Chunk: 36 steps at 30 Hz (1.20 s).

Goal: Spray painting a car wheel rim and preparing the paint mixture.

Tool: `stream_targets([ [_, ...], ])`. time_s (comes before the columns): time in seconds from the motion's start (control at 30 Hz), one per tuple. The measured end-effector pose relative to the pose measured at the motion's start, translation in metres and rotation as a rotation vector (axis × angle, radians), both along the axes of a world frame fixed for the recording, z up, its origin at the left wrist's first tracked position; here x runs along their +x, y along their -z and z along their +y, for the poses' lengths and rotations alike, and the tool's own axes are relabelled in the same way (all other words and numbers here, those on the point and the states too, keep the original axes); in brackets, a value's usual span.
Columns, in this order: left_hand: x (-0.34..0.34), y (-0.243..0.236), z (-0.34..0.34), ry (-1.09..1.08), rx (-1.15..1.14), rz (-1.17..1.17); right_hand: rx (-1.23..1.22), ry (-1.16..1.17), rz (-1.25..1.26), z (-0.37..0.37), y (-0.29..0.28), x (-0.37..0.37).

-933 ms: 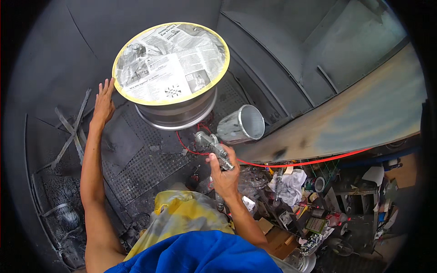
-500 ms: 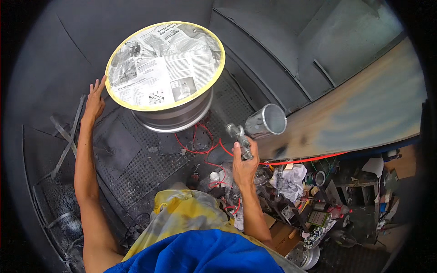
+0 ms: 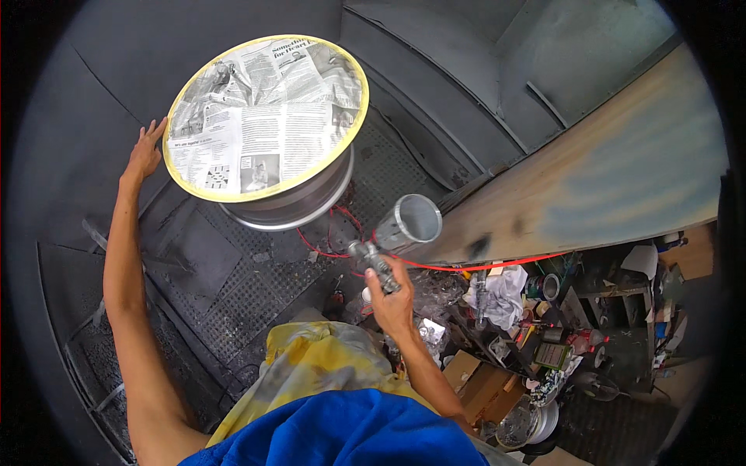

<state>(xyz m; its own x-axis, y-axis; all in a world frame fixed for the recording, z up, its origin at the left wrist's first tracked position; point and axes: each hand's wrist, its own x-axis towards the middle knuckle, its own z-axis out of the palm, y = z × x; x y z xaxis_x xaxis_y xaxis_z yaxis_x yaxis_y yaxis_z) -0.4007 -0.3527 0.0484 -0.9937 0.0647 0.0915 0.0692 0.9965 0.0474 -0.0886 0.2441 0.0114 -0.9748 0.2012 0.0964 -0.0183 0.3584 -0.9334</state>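
Note:
My left hand (image 3: 144,153) reaches out at the left with its fingers stretched, the tips touching the edge of a wheel rim (image 3: 307,203). The rim's upper face is covered with newspaper (image 3: 268,124), and yellow masking tape (image 3: 363,81) runs around its edge. In my right hand (image 3: 395,301) is a metal spray gun (image 3: 378,268), gripped at its body, below and to the right of the wheel. An open silver cup (image 3: 420,219) tilts at the gun's far side. What supports the wheel from below is hidden.
A red hose (image 3: 505,264) runs along a curved panel (image 3: 622,175) at the right and loops on the floor. Beneath it sit a white cloth (image 3: 505,295), a cardboard box (image 3: 486,388), bottles and other clutter. Dark walls stand behind the wheel.
The papered wheel has turned a little clockwise, and my left hand has moved along with its edge. My right hand has brought the spray gun left and nearer to me.

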Motion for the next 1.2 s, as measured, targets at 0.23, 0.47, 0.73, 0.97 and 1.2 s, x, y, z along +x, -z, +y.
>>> stream_targets([
  [0.23,0.093,-0.037,0.122,-0.115,-0.272,0.013,-0.038,0.214,0.046,0.028,-0.008,-0.008],
  [0.47,0.186,-0.037,0.203,-0.155,-0.175,-0.008,-0.163,-0.017,-0.061,-0.001,-0.033,0.004],
  [0.73,0.205,-0.033,0.241,-0.172,-0.100,-0.002,-0.170,-0.045,0.039,0.004,-0.044,-0.011],
  [0.97,0.202,-0.024,0.239,-0.173,-0.082,0.007,-0.240,0.160,0.078,0.040,-0.037,-0.047],
  [1.2,0.175,-0.019,0.181,-0.156,-0.147,0.016,-0.228,0.097,0.009,0.023,-0.040,-0.013],
])
